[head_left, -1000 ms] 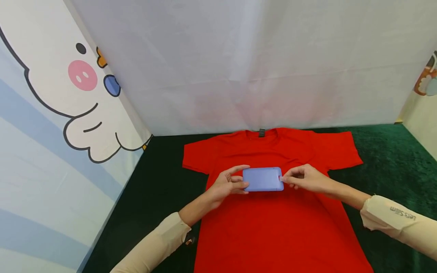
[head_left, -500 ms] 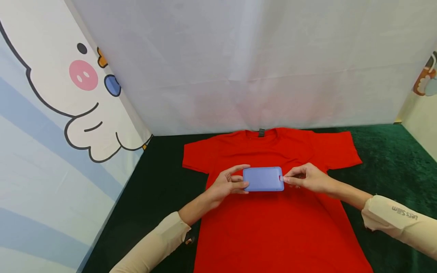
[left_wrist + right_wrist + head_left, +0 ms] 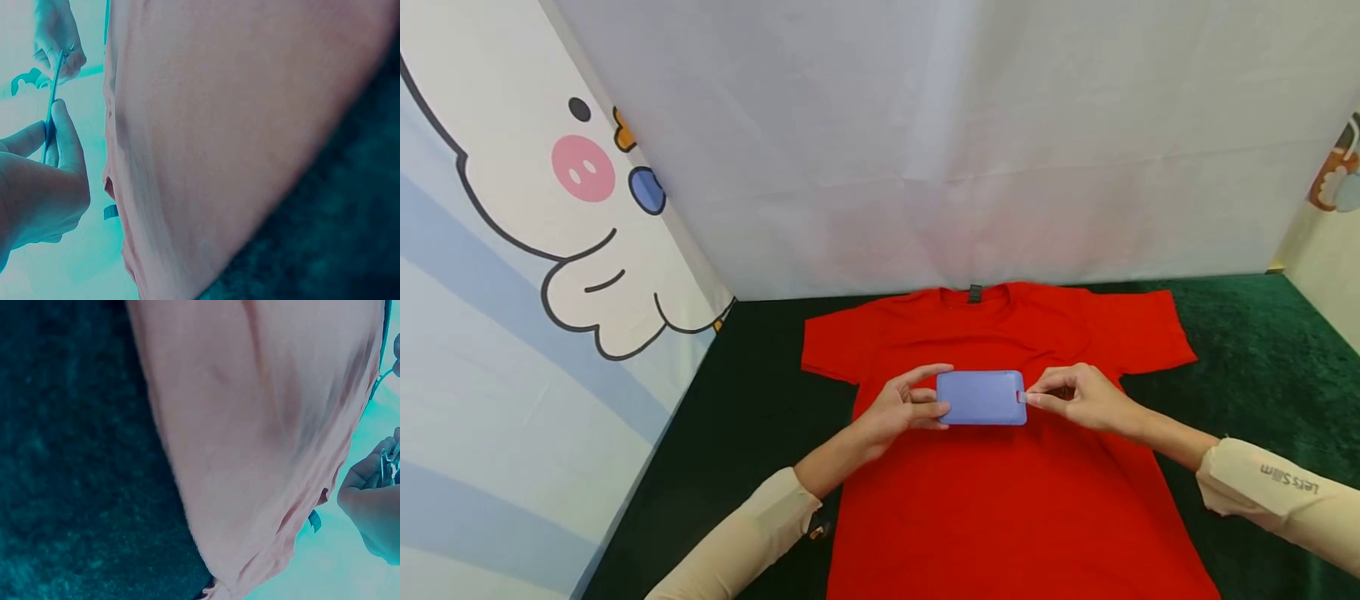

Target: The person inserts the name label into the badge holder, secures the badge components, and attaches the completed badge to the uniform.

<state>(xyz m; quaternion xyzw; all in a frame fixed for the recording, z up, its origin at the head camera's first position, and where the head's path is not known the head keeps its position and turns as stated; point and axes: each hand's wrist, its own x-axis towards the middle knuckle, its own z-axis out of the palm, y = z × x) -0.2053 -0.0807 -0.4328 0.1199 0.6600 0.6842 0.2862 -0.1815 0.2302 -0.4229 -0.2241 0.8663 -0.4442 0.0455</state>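
Observation:
A flat periwinkle-blue card holder (image 3: pixel 981 398) is held level above the red T-shirt (image 3: pixel 1015 500). My left hand (image 3: pixel 898 410) grips its left end, thumb on the near face and fingers behind. At the right end is a small slot with a short translucent strap (image 3: pixel 1022 397) at it. My right hand (image 3: pixel 1078 397) pinches that strap between thumb and forefinger. In the left wrist view the card holder (image 3: pixel 53 97) appears edge-on between both hands. The right wrist view catches my right hand (image 3: pixel 375 494) at the border, with a small shiny piece at its fingertips.
Beneath the shirt lies a dark green cloth (image 3: pixel 1262 333). A white curtain (image 3: pixel 925 150) rises behind it. On the left stands a cartoon-printed panel (image 3: pixel 512 292). A small dark object (image 3: pixel 818 530) is by my left sleeve.
My right fingertips have shifted slightly right, and more of the translucent strap shows at the slot. My left hand keeps its grip on the card holder.

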